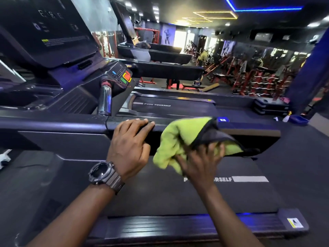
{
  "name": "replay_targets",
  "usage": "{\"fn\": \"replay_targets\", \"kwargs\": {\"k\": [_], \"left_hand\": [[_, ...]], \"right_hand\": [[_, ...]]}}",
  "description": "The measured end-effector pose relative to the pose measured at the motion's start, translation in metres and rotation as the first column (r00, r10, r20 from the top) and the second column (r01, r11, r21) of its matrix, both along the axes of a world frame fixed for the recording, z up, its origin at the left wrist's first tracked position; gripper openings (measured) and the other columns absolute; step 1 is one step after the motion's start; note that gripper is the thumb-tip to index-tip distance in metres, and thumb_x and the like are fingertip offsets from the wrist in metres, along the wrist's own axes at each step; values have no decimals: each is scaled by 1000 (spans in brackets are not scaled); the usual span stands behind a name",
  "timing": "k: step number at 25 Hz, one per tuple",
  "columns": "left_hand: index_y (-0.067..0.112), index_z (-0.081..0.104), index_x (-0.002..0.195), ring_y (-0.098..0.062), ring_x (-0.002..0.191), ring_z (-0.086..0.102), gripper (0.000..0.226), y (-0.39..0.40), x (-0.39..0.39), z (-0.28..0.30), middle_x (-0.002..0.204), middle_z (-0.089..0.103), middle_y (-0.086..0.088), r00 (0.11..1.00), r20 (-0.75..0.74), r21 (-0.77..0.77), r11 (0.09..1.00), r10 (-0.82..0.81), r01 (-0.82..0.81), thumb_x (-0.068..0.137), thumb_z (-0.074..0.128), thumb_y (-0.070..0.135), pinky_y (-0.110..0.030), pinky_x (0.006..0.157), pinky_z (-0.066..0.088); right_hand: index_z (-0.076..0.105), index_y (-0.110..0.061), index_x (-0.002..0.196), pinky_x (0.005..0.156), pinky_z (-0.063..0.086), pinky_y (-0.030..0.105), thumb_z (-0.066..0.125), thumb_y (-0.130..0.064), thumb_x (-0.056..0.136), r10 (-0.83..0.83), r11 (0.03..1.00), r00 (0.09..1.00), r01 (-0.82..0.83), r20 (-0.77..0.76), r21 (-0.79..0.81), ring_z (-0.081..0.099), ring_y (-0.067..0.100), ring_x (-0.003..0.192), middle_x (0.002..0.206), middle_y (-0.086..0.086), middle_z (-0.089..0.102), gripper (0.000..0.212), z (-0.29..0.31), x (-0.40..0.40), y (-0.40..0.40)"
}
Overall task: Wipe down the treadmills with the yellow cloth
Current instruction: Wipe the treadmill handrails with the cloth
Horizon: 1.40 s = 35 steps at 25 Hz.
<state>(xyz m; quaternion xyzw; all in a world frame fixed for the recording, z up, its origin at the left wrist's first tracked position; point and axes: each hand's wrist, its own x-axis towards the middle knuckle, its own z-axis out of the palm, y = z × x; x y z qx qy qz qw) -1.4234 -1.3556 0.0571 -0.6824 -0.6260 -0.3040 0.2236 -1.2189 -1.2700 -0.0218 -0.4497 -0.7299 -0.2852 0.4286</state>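
Note:
The near treadmill fills the lower view, its black belt [160, 191] printed with white letters. Its long dark handrail [58, 124] runs across the middle. My left hand [130, 146], with a grey watch on the wrist, grips the handrail from above. My right hand [201, 166] presses the yellow cloth [175, 139] against the rail's right end; a grey, black-edged fold of the cloth hangs over my fingers. The console [53, 31] with red and green buttons [125, 77] rises at the upper left.
A second treadmill [170, 106] lies just beyond the rail, and a third [160, 52] stands farther back. Red weight machines and racks [258, 81] crowd the far right. A spray bottle [286, 117] and a blue tray [299, 120] sit on the floor at the right.

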Motion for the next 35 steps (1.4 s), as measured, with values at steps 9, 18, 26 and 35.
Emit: {"fn": "replay_targets", "kwargs": {"k": [9, 18, 26, 35], "left_hand": [[14, 59, 129, -29, 121, 50, 56, -6, -15, 4, 131, 58, -3, 993, -121, -34, 999, 1, -5, 75, 48, 26, -48, 107, 34], [7, 52, 135, -33, 125, 42, 74, -20, -19, -8, 135, 51, -12, 995, -84, -45, 997, 52, -56, 67, 59, 36, -50, 111, 31], [2, 60, 123, -33, 118, 49, 57, -17, -36, -5, 125, 57, -13, 997, 81, 25, 1000, -3, 1, 93, 45, 48, -43, 106, 38], [5, 60, 125, -33, 117, 49, 78, -19, -50, -3, 124, 57, -13, 999, 30, 15, 1000, 12, -12, 91, 34, 70, -45, 103, 40]], "right_hand": [[43, -39, 147, 108, 26, 71, 54, -85, 76, 8, 990, 995, -23, 102, 140, 32, 34, 143, 155, 1, 37, 85, 6, -12, 7], [40, -45, 147, 109, 23, 73, 53, -75, 86, 91, 993, 990, -98, 110, 61, 27, 36, 146, 157, 3, 35, 69, -3, -41, -14], [47, -42, 145, 113, 12, 70, 41, -67, 94, 95, 992, 990, -103, -101, -73, 29, 34, 146, 156, 3, 39, 56, 23, -100, -35], [45, -41, 145, 115, 7, 67, 30, -75, 91, 19, 995, 971, -41, -238, -89, 26, 35, 147, 156, 4, 39, 66, 24, -110, -29]]}}
